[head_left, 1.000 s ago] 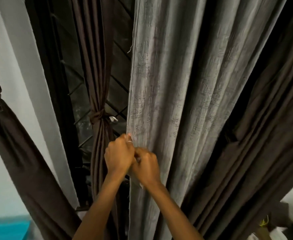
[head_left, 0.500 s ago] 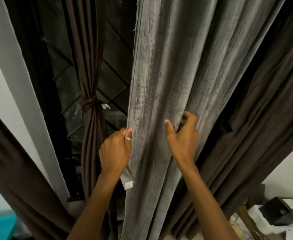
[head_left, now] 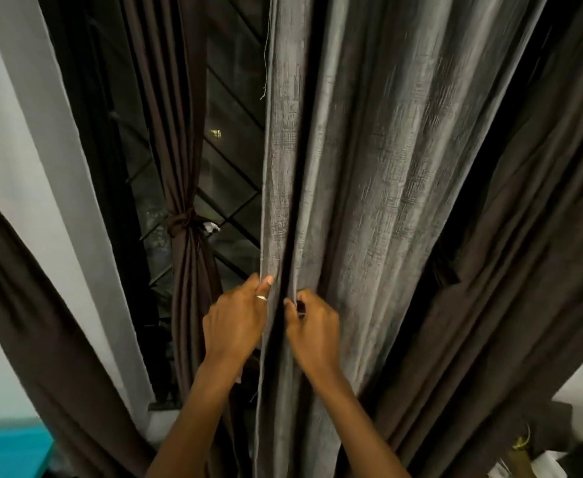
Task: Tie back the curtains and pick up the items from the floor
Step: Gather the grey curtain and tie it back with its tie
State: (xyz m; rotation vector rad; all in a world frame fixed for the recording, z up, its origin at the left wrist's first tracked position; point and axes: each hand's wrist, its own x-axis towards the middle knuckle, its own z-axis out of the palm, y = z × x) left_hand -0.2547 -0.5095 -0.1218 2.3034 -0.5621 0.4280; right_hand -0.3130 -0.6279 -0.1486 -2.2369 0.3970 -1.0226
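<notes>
2 hands — left hand, right hand — each pinch a fold of the grey curtain.

Grey curtain, centre: silvery mid-grey w/ faint crosshatch weave marks, darker in patches; near-black shadow down the deep fold. Pale loose thread at its left edge. Right curtain: plain dk brown, no pattern, almost black in folds. Tied curtain: same dk brown, plain, knot incl.; small white tag beside knot. Far-left curtain: dk brown too, plain. Wall strip btwn: white to lt grey. Window grille: black bars in diagonal lattice vs dark glass; one yellowish spot behind. Ring: silver. Bottom-left surface: teal. Bottom right: white stuff, yellow-green bit.
</notes>
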